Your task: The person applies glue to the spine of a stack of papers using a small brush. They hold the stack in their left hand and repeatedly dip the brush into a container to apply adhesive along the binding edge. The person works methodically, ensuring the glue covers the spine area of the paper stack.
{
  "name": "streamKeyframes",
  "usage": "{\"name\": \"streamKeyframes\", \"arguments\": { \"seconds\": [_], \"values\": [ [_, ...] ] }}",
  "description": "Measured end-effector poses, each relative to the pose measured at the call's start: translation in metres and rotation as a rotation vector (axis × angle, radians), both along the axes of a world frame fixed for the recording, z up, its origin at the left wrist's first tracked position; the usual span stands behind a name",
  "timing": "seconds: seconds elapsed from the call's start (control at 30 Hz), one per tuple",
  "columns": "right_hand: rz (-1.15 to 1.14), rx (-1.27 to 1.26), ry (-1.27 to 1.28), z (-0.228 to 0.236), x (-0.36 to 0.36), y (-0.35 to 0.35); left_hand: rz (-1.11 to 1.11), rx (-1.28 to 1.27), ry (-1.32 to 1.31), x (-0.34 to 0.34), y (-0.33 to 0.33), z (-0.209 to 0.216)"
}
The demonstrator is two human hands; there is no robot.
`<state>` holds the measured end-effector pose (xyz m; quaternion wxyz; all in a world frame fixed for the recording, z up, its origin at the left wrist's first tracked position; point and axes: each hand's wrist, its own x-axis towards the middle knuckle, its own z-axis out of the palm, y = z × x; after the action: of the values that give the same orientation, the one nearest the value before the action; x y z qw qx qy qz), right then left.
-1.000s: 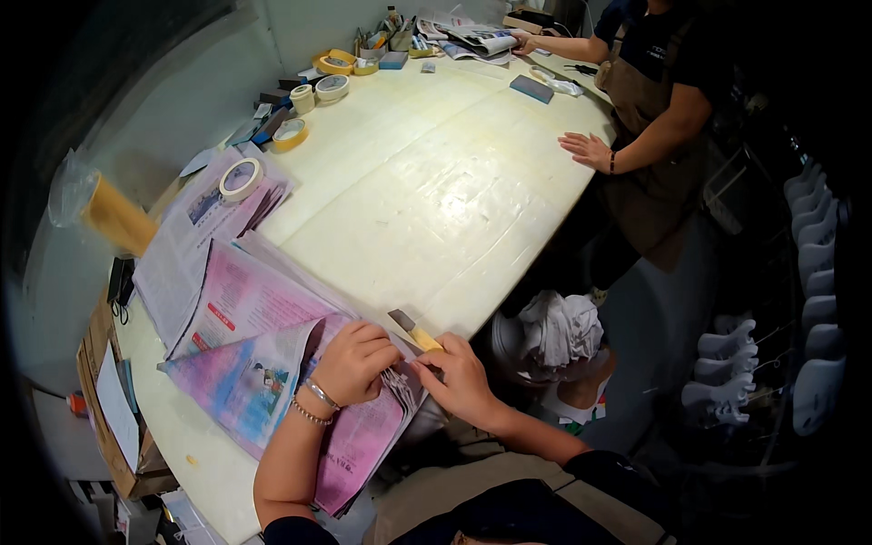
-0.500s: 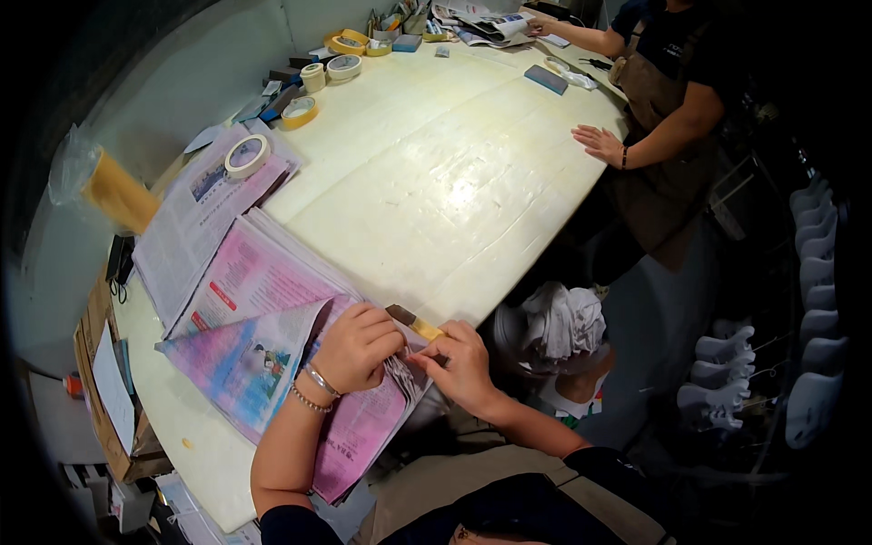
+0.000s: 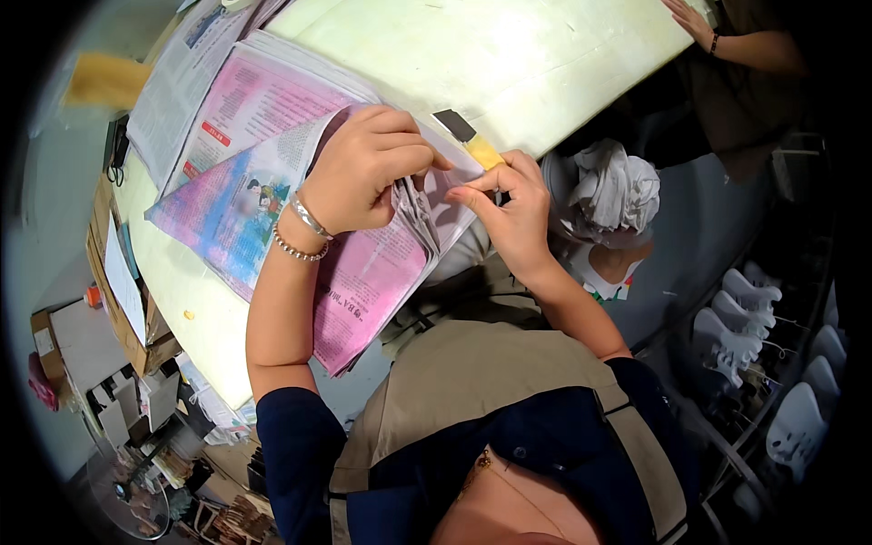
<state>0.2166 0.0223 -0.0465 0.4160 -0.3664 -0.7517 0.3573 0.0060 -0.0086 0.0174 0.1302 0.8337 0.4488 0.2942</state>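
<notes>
A stack of pink-tinted newspapers (image 3: pixel 368 295) lies over the near table edge, with one blue and pink sheet (image 3: pixel 241 209) folded up into a point at the left. My left hand (image 3: pixel 368 173), with two bracelets at the wrist, is closed at the crumpled paper edge; its fingertips are partly hidden. To its right, my right hand (image 3: pixel 513 209) pinches the newspaper's edge between thumb and bent fingers. Just beyond the right fingers lies a flat yellow strip with a dark end (image 3: pixel 468 136).
White crumpled cloth (image 3: pixel 613 191) sits in a container right of the table (image 3: pixel 536 54). Another person's hand (image 3: pixel 692 23) rests at the far right edge. White moulded shapes (image 3: pixel 727 336) stand on a rack at right. A wooden box (image 3: pixel 113 291) borders the table's left side.
The view has tilted down, so the far table has left the picture. My hands have moved slightly apart at the paper edge, and the other person appears farther up and right.
</notes>
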Motion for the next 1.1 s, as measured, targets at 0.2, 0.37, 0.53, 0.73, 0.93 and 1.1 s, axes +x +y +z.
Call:
{"name": "streamKeyframes", "arguments": {
  "seconds": [0.2, 0.37, 0.53, 0.73, 0.93, 1.1],
  "values": [
    [0.009, 0.003, 0.025, -0.002, 0.0, 0.002, -0.043, -0.063, 0.011, 0.003, 0.007, -0.001],
    [0.037, -0.011, 0.016, -0.004, 0.003, 0.003, -0.053, -0.141, 0.017, 0.01, 0.012, -0.001],
    [0.074, -0.102, -0.1, 0.008, 0.019, 0.012, -0.079, -0.208, 0.021, 0.011, 0.017, -0.004],
    [0.133, -0.091, -0.145, 0.024, 0.054, 0.033, -0.116, -0.221, -0.041, 0.01, 0.02, -0.008],
    [0.313, -0.466, -0.133, 0.054, 0.067, 0.05, -0.11, -0.195, -0.042, 0.012, 0.02, -0.013],
    [0.411, -0.485, -0.221, 0.063, 0.059, 0.068, -0.091, -0.192, -0.034, 0.013, 0.019, -0.013]
  ]
}}
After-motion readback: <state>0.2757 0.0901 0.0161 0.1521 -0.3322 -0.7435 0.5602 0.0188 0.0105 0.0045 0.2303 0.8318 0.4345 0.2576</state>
